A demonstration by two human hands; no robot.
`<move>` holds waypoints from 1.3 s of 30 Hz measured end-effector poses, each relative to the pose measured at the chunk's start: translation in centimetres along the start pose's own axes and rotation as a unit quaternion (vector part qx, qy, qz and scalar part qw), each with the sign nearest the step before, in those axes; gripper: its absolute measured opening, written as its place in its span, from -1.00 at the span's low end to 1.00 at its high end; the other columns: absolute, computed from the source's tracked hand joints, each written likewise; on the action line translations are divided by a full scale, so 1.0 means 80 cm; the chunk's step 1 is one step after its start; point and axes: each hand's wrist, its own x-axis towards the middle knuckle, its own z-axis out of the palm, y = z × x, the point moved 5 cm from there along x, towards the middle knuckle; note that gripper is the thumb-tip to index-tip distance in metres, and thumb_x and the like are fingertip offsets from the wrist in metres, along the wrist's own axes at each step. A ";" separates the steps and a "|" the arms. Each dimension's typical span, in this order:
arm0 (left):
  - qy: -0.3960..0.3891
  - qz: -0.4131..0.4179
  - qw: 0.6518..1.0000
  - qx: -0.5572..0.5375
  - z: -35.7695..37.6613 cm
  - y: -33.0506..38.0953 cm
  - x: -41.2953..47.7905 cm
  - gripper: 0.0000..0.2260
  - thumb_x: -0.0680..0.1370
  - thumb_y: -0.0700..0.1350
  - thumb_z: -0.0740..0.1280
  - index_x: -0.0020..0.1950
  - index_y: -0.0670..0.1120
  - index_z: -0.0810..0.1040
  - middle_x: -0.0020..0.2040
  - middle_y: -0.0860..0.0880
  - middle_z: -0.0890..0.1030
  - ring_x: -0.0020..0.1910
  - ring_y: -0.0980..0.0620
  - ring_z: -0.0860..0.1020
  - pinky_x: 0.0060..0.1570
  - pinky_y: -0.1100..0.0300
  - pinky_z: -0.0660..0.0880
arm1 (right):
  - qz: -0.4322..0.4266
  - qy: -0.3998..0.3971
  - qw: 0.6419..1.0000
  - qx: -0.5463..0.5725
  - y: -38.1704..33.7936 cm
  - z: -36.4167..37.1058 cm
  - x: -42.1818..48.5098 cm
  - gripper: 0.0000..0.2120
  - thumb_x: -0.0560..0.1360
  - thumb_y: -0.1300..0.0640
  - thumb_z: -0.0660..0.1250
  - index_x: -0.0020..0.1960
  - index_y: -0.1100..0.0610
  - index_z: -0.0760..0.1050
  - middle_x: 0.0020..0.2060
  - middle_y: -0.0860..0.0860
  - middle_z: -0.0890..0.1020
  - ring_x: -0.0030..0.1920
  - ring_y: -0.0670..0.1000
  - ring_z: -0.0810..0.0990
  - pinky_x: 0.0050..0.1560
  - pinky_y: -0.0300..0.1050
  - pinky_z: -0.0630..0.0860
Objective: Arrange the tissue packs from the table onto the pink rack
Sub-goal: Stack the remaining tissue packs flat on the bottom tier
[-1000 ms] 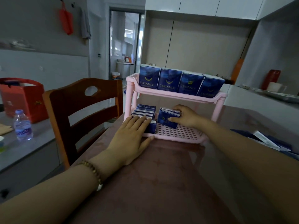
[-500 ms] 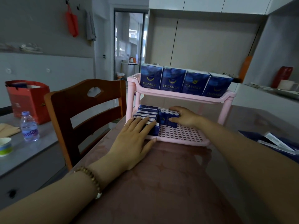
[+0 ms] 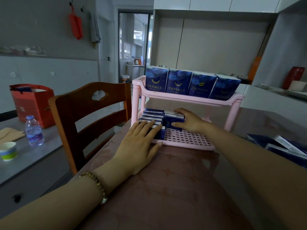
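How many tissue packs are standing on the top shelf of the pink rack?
4, upright in one row: far left, second, third and far right, which leans. Any pack behind this row would be hidden.

Bare forearms, beaded bracelet (image 3: 95,185) on left wrist
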 end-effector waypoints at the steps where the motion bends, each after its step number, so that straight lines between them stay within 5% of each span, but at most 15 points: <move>1: -0.001 0.000 1.000 0.001 0.000 0.000 0.000 -0.39 0.50 0.26 -0.21 0.52 0.09 0.05 0.52 0.00 0.18 0.52 0.02 0.08 0.41 0.20 -0.26 | 0.000 -0.002 1.000 -0.004 0.000 0.000 -0.001 -0.36 0.45 0.07 0.40 0.44 0.14 0.22 0.40 0.09 0.32 0.37 0.08 0.34 0.34 -0.16 0.26; 7: -0.007 0.002 1.000 0.008 0.001 -0.001 0.000 -0.40 0.51 0.26 -0.20 0.52 0.08 0.05 0.52 0.00 0.18 0.51 0.01 0.09 0.40 0.19 -0.26 | -0.002 0.001 1.000 -0.005 -0.012 -0.007 -0.015 -0.35 0.48 0.05 0.36 0.47 0.10 0.15 0.46 0.10 0.19 0.43 0.10 0.24 0.36 -0.14 0.22; 13: -0.008 0.027 0.999 0.031 -0.008 0.004 0.000 -0.45 0.55 0.21 -0.10 0.49 0.03 0.19 0.47 -0.06 0.30 0.47 -0.06 0.23 0.42 0.06 -0.11 | -0.071 -0.020 0.997 -0.022 -0.048 -0.024 -0.085 -0.40 0.51 0.08 0.32 0.46 0.15 0.15 0.43 0.09 0.25 0.41 0.01 0.26 0.28 -0.36 0.15; 20: -0.024 0.088 0.996 0.026 -0.031 0.062 0.010 -0.44 0.55 0.22 -0.09 0.48 0.03 0.23 0.47 -0.04 0.31 0.46 -0.06 0.25 0.40 0.05 -0.10 | -0.078 -0.074 0.993 -0.046 -0.044 -0.082 -0.221 -0.48 0.49 -0.08 0.30 0.39 -0.17 0.20 0.31 -0.31 0.27 0.26 -0.31 0.27 0.24 -0.46 0.30; 25: -0.028 0.194 0.977 0.081 -0.027 0.137 0.019 -0.53 0.56 0.16 0.00 0.36 -0.01 0.43 0.33 -0.05 0.50 0.30 -0.06 0.48 0.31 -0.03 0.34 | -0.020 -0.054 0.994 -0.089 0.008 -0.142 -0.304 -0.42 0.39 -0.27 0.21 0.38 -0.28 0.18 0.43 -0.31 0.20 0.39 -0.27 0.21 0.42 -0.21 0.22; 28: -0.052 0.208 0.976 0.023 -0.021 0.184 0.034 -0.50 0.56 0.17 -0.03 0.43 0.00 0.31 0.41 -0.05 0.40 0.37 -0.07 0.38 0.38 0.02 0.25 | 0.029 -0.035 0.994 -0.095 0.050 -0.175 -0.340 -0.45 0.35 -0.32 0.19 0.32 -0.37 0.17 0.40 -0.35 0.19 0.36 -0.24 0.26 0.36 -0.21 0.26; 32: -0.053 0.197 0.978 -0.041 -0.004 0.242 0.060 -0.45 0.56 0.22 -0.10 0.51 0.03 0.11 0.51 0.02 0.18 0.47 0.01 0.18 0.44 0.16 0.05 | 0.099 -0.016 0.992 -0.081 0.108 -0.204 -0.368 -0.45 0.39 -0.23 0.22 0.36 -0.23 0.21 0.35 -0.26 0.27 0.28 -0.24 0.30 0.17 -0.45 0.25; 36: -0.054 0.157 0.977 -0.135 0.021 0.288 0.086 -0.50 0.60 0.14 0.09 0.50 0.01 0.14 0.50 0.02 0.22 0.45 0.03 0.22 0.39 0.19 0.12 | 0.142 -0.010 0.987 -0.072 0.150 -0.219 -0.386 -0.44 0.42 -0.16 0.28 0.39 -0.12 0.25 0.37 -0.17 0.31 0.32 -0.18 0.28 0.25 -0.32 0.21; 39: -0.091 0.099 0.964 -0.228 0.050 0.310 0.105 -0.47 0.58 0.14 0.13 0.51 0.00 0.13 0.49 0.01 0.24 0.44 0.01 0.24 0.39 0.11 0.23 | 0.140 -0.002 0.986 -0.085 0.168 -0.223 -0.391 -0.46 0.48 -0.04 0.31 0.41 -0.01 0.26 0.38 -0.07 0.34 0.29 -0.18 0.28 0.15 -0.52 0.15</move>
